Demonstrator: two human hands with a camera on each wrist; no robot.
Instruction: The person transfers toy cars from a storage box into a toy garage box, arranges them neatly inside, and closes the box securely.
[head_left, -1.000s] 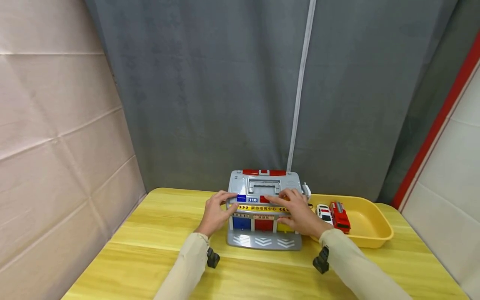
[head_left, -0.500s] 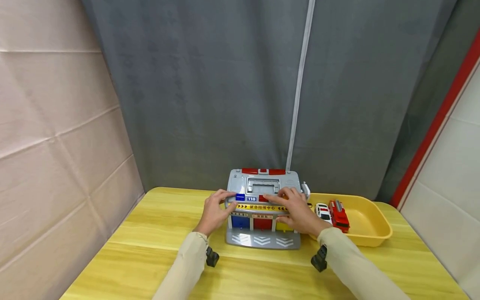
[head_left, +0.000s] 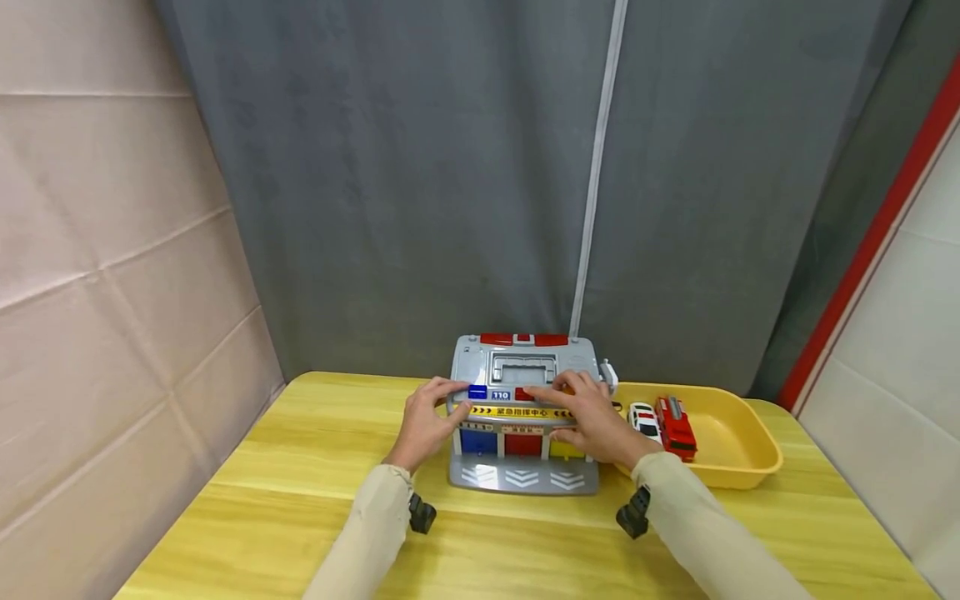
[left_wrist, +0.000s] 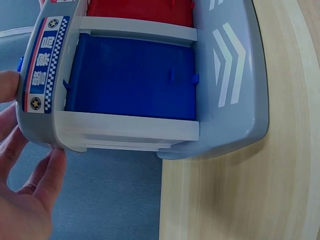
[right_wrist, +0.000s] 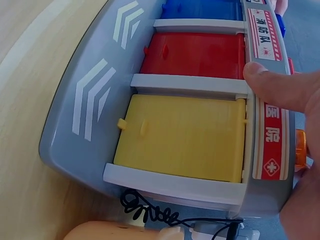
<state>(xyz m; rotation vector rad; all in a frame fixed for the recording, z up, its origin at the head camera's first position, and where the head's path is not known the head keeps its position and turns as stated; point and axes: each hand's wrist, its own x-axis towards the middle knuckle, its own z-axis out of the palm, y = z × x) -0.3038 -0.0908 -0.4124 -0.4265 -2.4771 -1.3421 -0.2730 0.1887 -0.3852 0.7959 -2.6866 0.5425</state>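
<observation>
A grey toy rescue station [head_left: 522,412] stands on the table between both hands. Its front has three doors, all down: blue [left_wrist: 132,77], red [right_wrist: 195,55] and yellow [right_wrist: 182,137]. My left hand [head_left: 425,423] grips the roof's left end, with fingertips beside the blue light on top and around the side edge. At the right end, my right hand [head_left: 597,423] holds the roof's front edge. Its thumb lies against the sign strip near the red door, while its fingers reach over the top by the red light [head_left: 522,393].
A yellow tray [head_left: 738,479] at the right holds a white toy car [head_left: 645,421] and a red toy fire truck [head_left: 677,431]. A pale handset [head_left: 610,377] hangs on the station's right side, with a coiled black cord [right_wrist: 145,210]. A grey curtain [head_left: 420,183] hangs behind the table.
</observation>
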